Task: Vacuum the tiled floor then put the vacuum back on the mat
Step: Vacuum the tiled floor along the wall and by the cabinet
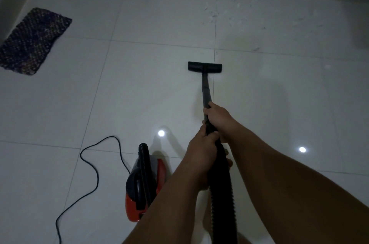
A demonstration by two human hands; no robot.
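On the white tiled floor (139,87), both hands are clasping the black vacuum wand (205,91): the right hand (217,117) is wrapping it higher up, the left hand (201,147) closing just behind where the ribbed hose (221,189) begins. Its floor nozzle (204,67) is lying flat beside a tile joint. Behind, the red vacuum body (145,181) is sitting with its cord (93,171) looping, well apart from the dark knitted mat (34,41).
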